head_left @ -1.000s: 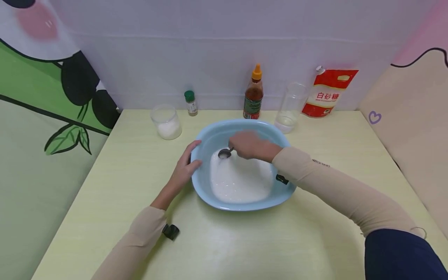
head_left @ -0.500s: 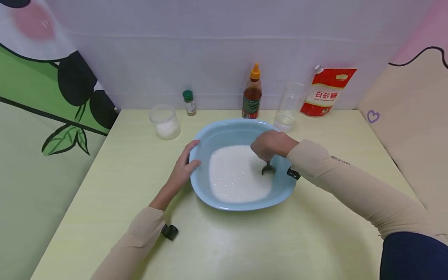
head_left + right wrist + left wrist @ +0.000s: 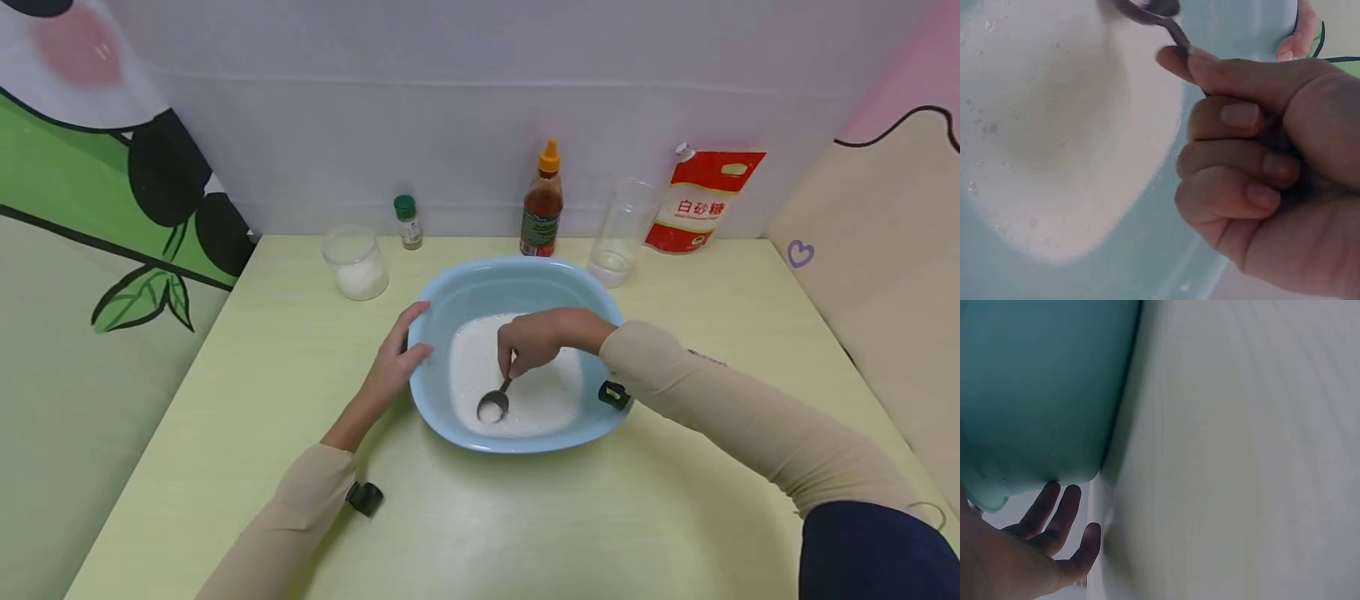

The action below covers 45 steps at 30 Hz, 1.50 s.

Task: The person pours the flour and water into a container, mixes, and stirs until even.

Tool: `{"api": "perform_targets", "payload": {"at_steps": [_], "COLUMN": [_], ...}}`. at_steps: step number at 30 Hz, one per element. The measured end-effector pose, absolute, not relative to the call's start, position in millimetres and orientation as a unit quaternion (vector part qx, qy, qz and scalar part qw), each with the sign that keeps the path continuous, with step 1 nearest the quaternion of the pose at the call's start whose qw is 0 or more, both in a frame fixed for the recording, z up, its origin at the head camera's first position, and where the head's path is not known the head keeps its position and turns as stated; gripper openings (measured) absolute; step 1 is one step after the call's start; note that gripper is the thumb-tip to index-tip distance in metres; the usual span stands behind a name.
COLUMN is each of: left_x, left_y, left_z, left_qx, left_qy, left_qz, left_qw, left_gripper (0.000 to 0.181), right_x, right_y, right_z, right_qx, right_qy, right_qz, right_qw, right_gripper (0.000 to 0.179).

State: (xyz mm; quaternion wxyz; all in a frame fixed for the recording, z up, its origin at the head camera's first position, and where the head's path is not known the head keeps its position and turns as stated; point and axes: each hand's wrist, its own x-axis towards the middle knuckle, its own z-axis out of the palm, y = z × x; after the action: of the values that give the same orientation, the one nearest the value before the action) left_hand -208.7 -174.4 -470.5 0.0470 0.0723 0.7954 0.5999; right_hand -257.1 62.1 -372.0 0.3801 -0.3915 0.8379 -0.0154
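Note:
A light-blue plastic basin holds white, bubbly liquid. My right hand grips a dark spoon by its handle, thumb and index finger pinching it and the other fingers curled in. The spoon's bowl, with white in it, is low at the near-left part of the liquid. At the basin's left side my left hand holds the rim, its thumb over the edge. In the left wrist view, fingertips of that hand are spread against the basin's outer wall.
Behind the basin stand a glass with white contents, a green-capped small jar, a sauce bottle, a tall clear glass and a red sugar pouch. A fabric backdrop rises behind the pale table.
My right hand swept the spoon from the basin's left-middle to its right side, then back to the near left. The left hand stays on the rim.

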Motion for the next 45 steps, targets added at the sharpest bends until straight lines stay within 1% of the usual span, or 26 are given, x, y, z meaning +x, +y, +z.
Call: {"api": "perform_targets", "payload": {"at_steps": [7,11,14,17,21,25,30,33,40,45], "left_x": [-210,-211,-212,-211,-211,-212,-212,-211,-210,-210], "left_y": [-174,-175,-175,-175,-175,-175,-175,-176,-175,-175], "left_z": [-473,-474,-475,-474,-473,-475,-475,-475,-473,-473], "left_qx": [0.077,0.078,0.079,0.078,0.077,0.075,0.075,0.075,0.077,0.075], "left_qy": [0.797,0.8,0.8,0.8,0.799,0.797,0.797,0.796,0.795,0.797], "left_qz": [0.597,0.594,0.594,0.594,0.595,0.598,0.597,0.599,0.599,0.597], "left_qw": [0.041,0.041,0.04,0.039,0.041,0.044,0.046,0.045,0.046,0.044], "left_gripper": [0.065,0.065,0.065,0.065,0.065,0.065,0.065,0.065,0.065,0.065], "right_x": [-257,-256,-256,-256,-256,-259,-264,-267,-264,-259], "right_y": [65,67,69,69,71,76,87,95,109,115], "right_z": [-380,-381,-382,-381,-378,-376,-372,-372,-375,-379], "right_qx": [-0.393,-0.388,-0.386,-0.382,-0.372,-0.345,-0.248,-0.178,-0.056,-0.004], "right_qy": [0.871,0.886,0.892,0.895,0.893,0.885,0.86,0.839,0.772,0.71], "right_qz": [-0.063,-0.073,-0.08,-0.078,-0.074,-0.109,-0.223,-0.295,-0.444,-0.53], "right_qw": [0.288,0.245,0.221,0.216,0.242,0.294,0.386,0.421,0.452,0.463], "right_gripper": [0.024,0.022,0.02,0.02,0.022,0.026,0.028,0.028,0.025,0.033]}}
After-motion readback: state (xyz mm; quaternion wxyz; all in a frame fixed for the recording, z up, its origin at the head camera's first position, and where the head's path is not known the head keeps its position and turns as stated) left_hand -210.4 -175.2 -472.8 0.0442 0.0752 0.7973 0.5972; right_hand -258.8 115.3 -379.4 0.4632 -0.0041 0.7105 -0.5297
